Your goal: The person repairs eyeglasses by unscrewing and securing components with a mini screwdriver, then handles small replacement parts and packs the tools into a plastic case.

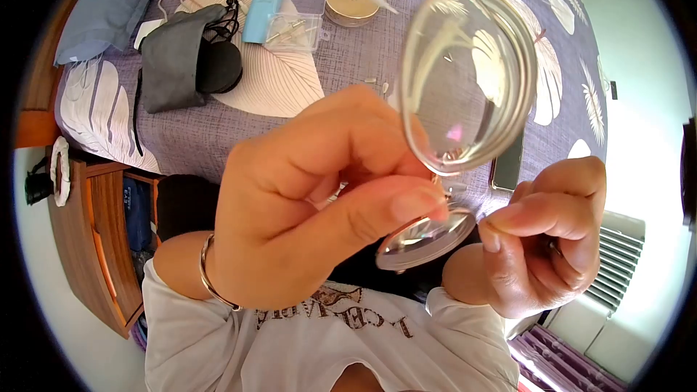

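My left hand [327, 203], with a bracelet [208, 274] at its wrist, is closed around the middle of a pair of eyeglasses [524, 98]. Thumb and forefinger pinch the thin metal frame near the bridge. One round lens stands upright above the fingers; the other hangs tilted below them. Close to the right of the lower lens, my right hand [548, 236] is closed, with thumb and forefinger pressed together. Whatever these fingertips hold, if anything, is too small to make out. A small dark spot shows among its curled fingers.
On the patterned bedspread [348, 65] lie a grey pouch [170, 65], a blue bottle with an orange cap [263, 14], a clear plastic case [298, 29] and a round tin [351, 1]. Tiny parts [385, 87] lie beyond my left hand. A phone [508, 163] is partly hidden behind the glasses.
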### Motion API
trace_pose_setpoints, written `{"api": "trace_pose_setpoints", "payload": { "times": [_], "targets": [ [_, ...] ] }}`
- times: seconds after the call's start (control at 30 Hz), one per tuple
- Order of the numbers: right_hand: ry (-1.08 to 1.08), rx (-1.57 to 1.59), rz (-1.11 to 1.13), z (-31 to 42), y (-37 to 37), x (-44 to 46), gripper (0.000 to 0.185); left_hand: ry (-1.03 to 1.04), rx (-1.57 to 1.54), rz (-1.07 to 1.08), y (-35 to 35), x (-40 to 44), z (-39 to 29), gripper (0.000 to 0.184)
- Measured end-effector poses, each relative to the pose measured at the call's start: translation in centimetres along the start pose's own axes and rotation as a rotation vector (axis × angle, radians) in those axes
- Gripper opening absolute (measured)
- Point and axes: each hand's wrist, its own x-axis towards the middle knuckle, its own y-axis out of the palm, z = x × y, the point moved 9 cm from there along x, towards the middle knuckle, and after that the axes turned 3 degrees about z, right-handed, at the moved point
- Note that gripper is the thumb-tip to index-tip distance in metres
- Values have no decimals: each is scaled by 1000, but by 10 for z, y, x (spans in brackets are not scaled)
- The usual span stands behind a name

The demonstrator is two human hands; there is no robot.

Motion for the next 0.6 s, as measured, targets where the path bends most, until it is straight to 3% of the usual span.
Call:
{"api": "trace_pose_setpoints", "payload": {
  "times": [0.2,0.6],
  "targets": [
    [40,194,-8,-7,11,-3,16,-17,139,60,0,-1,-3,28],
    [-28,41,91,8,16,0,15,51,266,122,5,0,-9,21]
  ]
}}
